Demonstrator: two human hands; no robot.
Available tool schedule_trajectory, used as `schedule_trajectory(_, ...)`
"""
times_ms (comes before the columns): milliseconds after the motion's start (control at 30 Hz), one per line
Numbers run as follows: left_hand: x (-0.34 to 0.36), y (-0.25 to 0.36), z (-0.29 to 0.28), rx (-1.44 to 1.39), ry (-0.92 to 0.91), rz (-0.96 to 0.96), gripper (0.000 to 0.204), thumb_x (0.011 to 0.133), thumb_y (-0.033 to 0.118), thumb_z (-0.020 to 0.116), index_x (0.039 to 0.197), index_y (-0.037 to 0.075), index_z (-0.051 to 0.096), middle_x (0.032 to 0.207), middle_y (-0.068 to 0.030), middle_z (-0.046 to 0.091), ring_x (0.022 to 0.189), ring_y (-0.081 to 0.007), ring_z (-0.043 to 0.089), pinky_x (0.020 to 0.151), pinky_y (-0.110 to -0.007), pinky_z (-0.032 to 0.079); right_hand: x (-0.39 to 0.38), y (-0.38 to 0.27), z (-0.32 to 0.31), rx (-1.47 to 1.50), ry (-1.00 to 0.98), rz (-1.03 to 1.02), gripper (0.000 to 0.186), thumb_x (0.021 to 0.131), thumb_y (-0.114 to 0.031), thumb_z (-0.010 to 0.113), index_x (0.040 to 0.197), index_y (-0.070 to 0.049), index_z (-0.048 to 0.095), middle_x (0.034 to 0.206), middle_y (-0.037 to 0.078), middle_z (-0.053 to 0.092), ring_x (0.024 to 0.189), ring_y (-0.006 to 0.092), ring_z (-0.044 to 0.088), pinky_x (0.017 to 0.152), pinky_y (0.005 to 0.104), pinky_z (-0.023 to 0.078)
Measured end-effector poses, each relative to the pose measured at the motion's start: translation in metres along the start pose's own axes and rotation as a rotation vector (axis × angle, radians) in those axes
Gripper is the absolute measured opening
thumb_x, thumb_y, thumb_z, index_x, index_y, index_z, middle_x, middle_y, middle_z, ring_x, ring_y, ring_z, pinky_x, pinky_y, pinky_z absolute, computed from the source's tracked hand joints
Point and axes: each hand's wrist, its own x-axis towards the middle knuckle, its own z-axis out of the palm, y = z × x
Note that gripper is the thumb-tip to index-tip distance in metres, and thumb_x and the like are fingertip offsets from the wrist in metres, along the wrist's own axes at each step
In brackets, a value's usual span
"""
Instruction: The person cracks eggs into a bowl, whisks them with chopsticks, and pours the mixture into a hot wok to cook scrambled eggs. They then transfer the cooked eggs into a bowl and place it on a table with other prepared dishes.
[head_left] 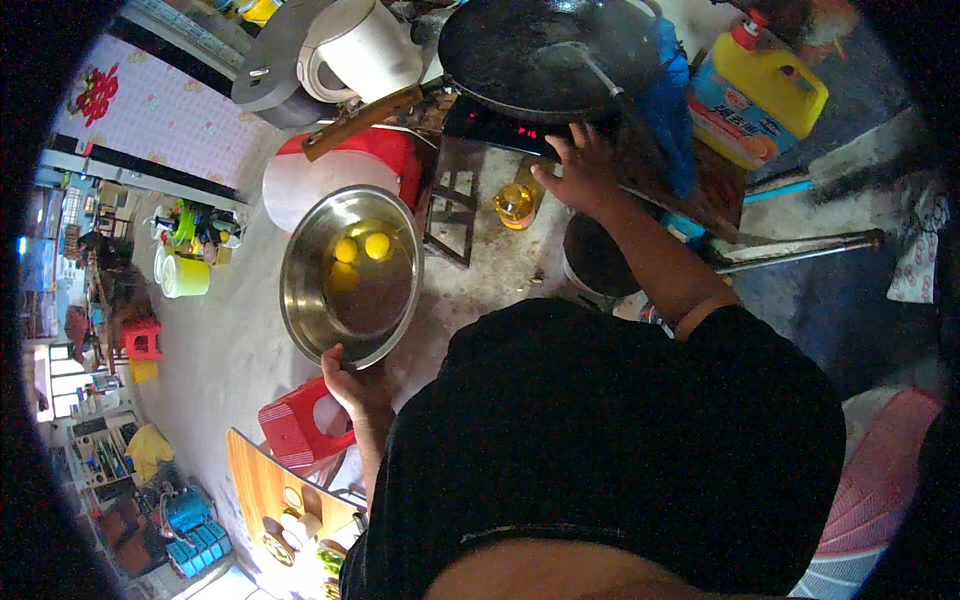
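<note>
My left hand (346, 385) grips the steel bowl (355, 315) by its near rim; several raw egg yolks (377, 246) lie in it. My right hand (575, 172) reaches to the front of the black induction cooker (500, 128), fingers spread, near its lit red display. On the cooker sits a black wok (500, 50) with a long-handled utensil (600, 78) in it. Below my right hand is a bottle of yellow oil (515, 210); a yellow jug (755, 105) stands right of the wok.
A pale cooker (365, 55), a red stool (290, 430), a wooden table (250, 470) with dishes, a dark round pot (595, 255), yellow-green buckets (185, 275) and a metal pole (800, 255) surround me.
</note>
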Motion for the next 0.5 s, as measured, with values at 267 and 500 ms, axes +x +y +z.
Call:
schedule_trajectory(267, -0.001, -0.004, -0.011, -0.012, -0.004, -0.059, 0.04, 0.078, 0.029, 0.052, 0.11, 0.004, 0.058, 0.102, -0.0117, 0.065, 0.09, -0.0307, 0.063, 0.079, -0.044, 0.052, -0.007, -0.001, 0.0, 0.033, -0.02, 0.084, 0.065, 0.079, -0.049, 0.064, 0.135, -0.024, 0.045, 0.146, 0.022, 0.028, 0.135, 0.0423, 0.025, 0.107, 0.0586, 0.019)
schedule_trajectory(500, 0.002, 0.007, -0.018, -0.033, -0.058, -0.09, 0.032, 0.08, 0.028, 0.051, 0.103, 0.007, 0.061, 0.096, -0.0076, 0.067, 0.085, -0.0266, 0.065, 0.072, -0.04, 0.053, -0.004, -0.003, 0.002, 0.008, 0.043, 0.092, 0.059, 0.078, -0.049, 0.065, 0.129, -0.023, 0.053, 0.146, 0.022, 0.029, 0.134, 0.0414, 0.027, 0.106, 0.0591, 0.02)
